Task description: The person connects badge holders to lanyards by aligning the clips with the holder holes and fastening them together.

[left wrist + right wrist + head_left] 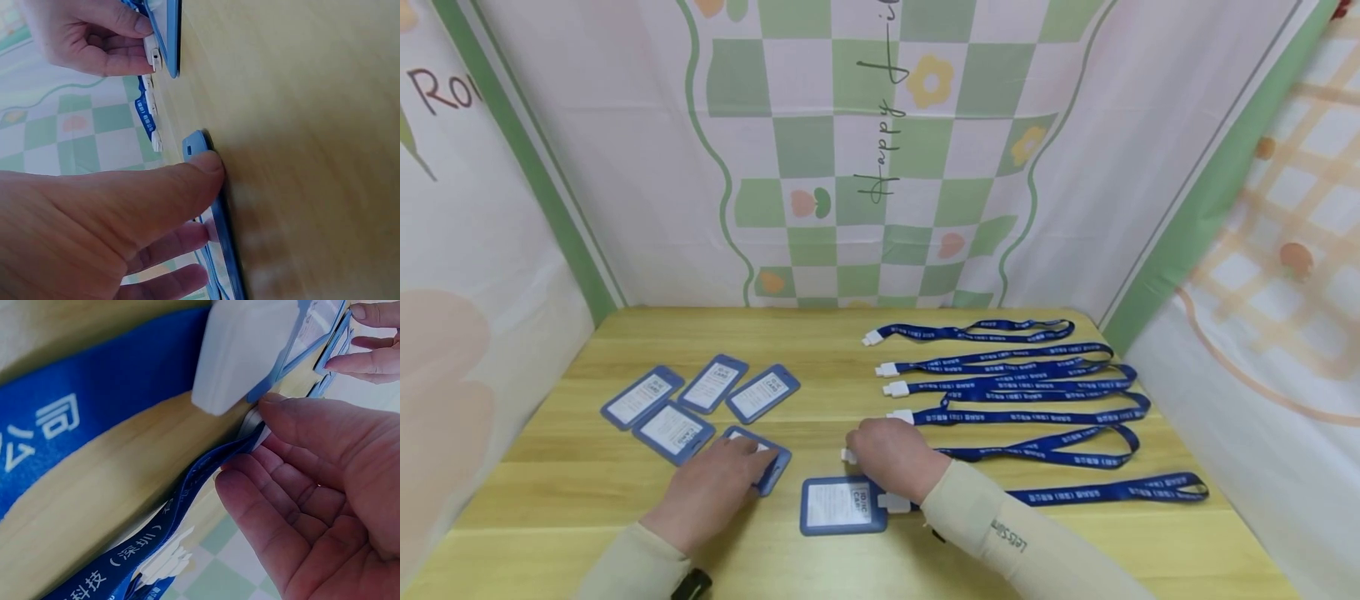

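My left hand (715, 487) is over a blue ID card holder (780, 468) lying on the table. In the left wrist view the thumb is on one long edge of this holder (199, 142) and the fingers reach across its face. My right hand (895, 454) pinches the white clip end of a blue lanyard (187, 487) between thumb and forefinger. Just in front of that hand lies another card holder (842, 527), joined at its slot end to the white clip (892, 502) of the nearest lanyard (1097, 493).
Several more blue card holders, such as one at the far left (642, 397), lie grouped on the left of the wooden table (550, 487). Several blue lanyards (1037, 417) are laid in rows on the right, clips pointing left. A patterned curtain (865, 242) stands behind the table.
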`<state>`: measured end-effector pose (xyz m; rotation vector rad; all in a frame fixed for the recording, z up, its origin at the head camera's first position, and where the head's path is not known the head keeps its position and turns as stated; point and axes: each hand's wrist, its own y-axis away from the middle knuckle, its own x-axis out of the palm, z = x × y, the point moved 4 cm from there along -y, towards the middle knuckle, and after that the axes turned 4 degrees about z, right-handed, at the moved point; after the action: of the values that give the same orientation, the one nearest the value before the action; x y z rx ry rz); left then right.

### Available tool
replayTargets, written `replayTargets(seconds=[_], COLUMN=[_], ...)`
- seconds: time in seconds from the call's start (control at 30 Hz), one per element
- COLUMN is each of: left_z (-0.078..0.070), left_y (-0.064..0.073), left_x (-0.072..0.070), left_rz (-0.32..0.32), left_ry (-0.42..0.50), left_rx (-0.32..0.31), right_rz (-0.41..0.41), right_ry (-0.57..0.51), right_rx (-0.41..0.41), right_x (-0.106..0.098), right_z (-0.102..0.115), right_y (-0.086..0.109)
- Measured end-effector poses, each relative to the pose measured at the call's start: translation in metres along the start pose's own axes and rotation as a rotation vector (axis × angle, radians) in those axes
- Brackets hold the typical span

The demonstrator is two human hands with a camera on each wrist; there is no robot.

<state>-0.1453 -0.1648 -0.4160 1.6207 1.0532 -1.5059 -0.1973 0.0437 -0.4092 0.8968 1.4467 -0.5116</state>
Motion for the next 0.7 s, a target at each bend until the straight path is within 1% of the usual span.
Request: replayTargets(seconds=[0.2,0.3,0.37,0.53,0.7], left_z=[0.0012,0.0022,0.0033,0.0061,0.0071], left_y=[-0.0023,-0.0037,-0.0047,-0.0074,-0.0090], left_x=[0.0011,0.0013,0.0017,0.0034,0.0038], left_rz=[-0.046,-0.051,-0.035,0.029,0.037], left_ry=[0.018,0.026,0.028,0.058,0.070], left_rx=[0.041,0.048,0.036,-0.024,-0.045], right_rz=[0.017,0.020,0.019,0.008,0.001], right_ry=[-0.007,-0.005,0.004,0.004,-0.009], right_rx=[0.010,0.010,0.008,-0.005,-0.015], right_x=[-0.0004,-0.0006,-0.0009,-0.0014,-0.0022], right_z=[0.0018,0.0028,0.0035,0.0044,0.0057], right_y=[-0.0014,-0.0026,-0.0032,-0.0035,-0.0037])
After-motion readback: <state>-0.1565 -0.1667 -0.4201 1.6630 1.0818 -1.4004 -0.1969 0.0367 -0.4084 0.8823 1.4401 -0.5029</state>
